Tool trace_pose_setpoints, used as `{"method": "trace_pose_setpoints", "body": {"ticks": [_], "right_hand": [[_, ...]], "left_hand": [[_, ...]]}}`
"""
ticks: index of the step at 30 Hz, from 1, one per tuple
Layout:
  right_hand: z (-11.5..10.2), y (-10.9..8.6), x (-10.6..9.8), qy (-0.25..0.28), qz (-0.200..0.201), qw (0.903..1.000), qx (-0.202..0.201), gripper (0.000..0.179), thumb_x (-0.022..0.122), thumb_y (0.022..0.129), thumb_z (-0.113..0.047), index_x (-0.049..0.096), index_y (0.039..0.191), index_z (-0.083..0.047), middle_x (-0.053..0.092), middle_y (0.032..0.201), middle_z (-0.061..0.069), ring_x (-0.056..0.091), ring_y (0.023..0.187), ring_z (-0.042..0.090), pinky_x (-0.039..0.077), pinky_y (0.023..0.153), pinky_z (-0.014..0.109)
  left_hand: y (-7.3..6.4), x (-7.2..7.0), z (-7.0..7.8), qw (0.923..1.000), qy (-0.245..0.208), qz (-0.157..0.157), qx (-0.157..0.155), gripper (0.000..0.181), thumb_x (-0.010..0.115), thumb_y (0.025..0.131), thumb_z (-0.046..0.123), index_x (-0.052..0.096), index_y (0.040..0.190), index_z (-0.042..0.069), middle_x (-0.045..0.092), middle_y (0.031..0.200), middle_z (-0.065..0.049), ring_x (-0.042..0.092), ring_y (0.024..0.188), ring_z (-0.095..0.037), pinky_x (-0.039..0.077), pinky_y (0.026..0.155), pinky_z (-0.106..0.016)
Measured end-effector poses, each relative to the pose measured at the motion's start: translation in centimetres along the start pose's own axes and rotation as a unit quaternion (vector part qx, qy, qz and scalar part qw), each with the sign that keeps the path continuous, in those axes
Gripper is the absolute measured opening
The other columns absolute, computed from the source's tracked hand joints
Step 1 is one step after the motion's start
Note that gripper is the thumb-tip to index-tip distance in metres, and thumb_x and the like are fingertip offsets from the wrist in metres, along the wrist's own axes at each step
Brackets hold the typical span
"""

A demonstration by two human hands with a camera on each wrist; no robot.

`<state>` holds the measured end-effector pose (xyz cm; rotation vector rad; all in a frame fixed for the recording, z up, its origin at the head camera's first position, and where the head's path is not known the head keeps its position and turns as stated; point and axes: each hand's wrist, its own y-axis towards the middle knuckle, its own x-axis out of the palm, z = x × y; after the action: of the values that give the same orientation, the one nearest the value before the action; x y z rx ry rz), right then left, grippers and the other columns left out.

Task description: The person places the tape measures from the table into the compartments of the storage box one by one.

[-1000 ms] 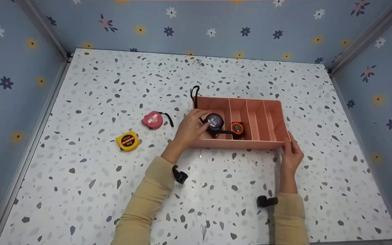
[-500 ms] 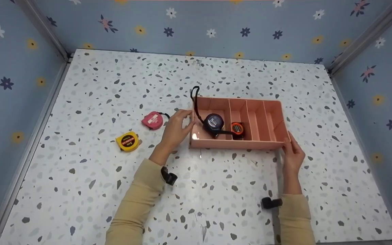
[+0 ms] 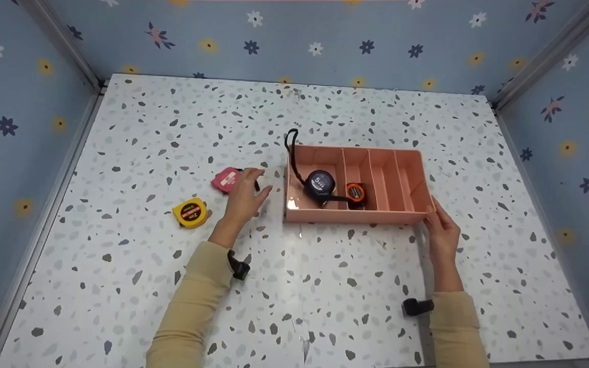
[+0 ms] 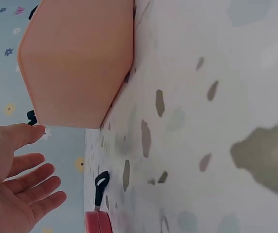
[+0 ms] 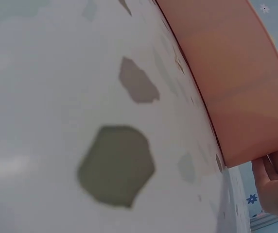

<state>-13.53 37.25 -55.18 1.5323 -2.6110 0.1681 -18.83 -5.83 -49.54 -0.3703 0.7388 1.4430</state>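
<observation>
My left hand [image 3: 243, 199] hovers with spread, relaxed fingers over the strap side of a pink tape measure [image 3: 225, 180], partly covering it in the head view. The left wrist view shows that hand [image 4: 20, 184] holding nothing, beside the end of the divided salmon box [image 4: 80, 68]. At the box's near right corner, my right hand [image 3: 443, 232] pinches the wall between thumb and fingers. Inside the box, a dark 5 m tape measure [image 3: 320, 184] lies in the wide left compartment, its strap looped over the back left edge. An orange-and-black tape measure [image 3: 356, 194] occupies the adjoining compartment.
A yellow 2 m tape measure [image 3: 190, 212] lies on the speckled white table [image 3: 136, 286], left of and nearer than the pink one. Blue flowered panels [image 3: 294, 41] enclose the table at the back and both sides.
My left hand has let go of the dark tape measure in the box and moved left, out to the pink one. The right hand stays at the box corner, its forearm shifting slightly right.
</observation>
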Motion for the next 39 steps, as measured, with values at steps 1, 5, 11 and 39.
{"method": "trace_pose_setpoints", "body": {"ticks": [1,5,11,39], "right_hand": [[-0.1,0.0,-0.1,0.0,-0.003,1.0,0.005,0.046,0.069,0.075,-0.025,0.059,0.118,-0.012,0.053,0.124,0.003,0.048,0.112,0.017,0.043,0.084,0.022],[-0.4,-0.1,-0.2,-0.009,-0.019,0.9996,0.019,0.048,0.068,0.077,-0.025,0.056,0.121,-0.012,0.05,0.127,0.003,0.046,0.114,0.017,0.042,0.085,0.023],[-0.7,0.0,-0.3,-0.031,-0.019,0.9987,0.034,0.049,0.068,0.076,-0.029,0.056,0.122,-0.015,0.05,0.127,0.001,0.047,0.114,0.015,0.043,0.084,0.022],[-1.0,0.1,-0.1,-0.037,-0.031,0.9978,0.044,0.05,0.067,0.077,-0.029,0.054,0.124,-0.016,0.048,0.129,0.0,0.046,0.115,0.015,0.042,0.086,0.022]], "left_hand": [[0.0,-0.1,-0.2,1.0,0.003,-0.003,-0.008,0.039,0.062,0.082,0.014,0.054,0.114,-0.005,0.05,0.114,-0.017,0.046,0.108,-0.026,0.035,0.093,-0.035],[0.0,-0.4,-1.1,0.9991,0.013,-0.012,-0.039,0.044,0.063,0.082,0.016,0.05,0.119,-0.006,0.045,0.121,-0.017,0.044,0.11,-0.027,0.035,0.094,-0.035],[0.3,-1.0,-2.5,0.9957,0.023,0.0,-0.089,0.054,0.065,0.08,0.017,0.045,0.124,-0.006,0.037,0.129,-0.019,0.038,0.116,-0.029,0.03,0.099,-0.037],[1.4,-1.4,-4.9,0.983,0.092,-0.008,-0.159,0.067,0.069,0.077,0.022,0.038,0.129,-0.007,0.039,0.123,-0.024,0.037,0.114,-0.033,0.031,0.098,-0.039]]}}
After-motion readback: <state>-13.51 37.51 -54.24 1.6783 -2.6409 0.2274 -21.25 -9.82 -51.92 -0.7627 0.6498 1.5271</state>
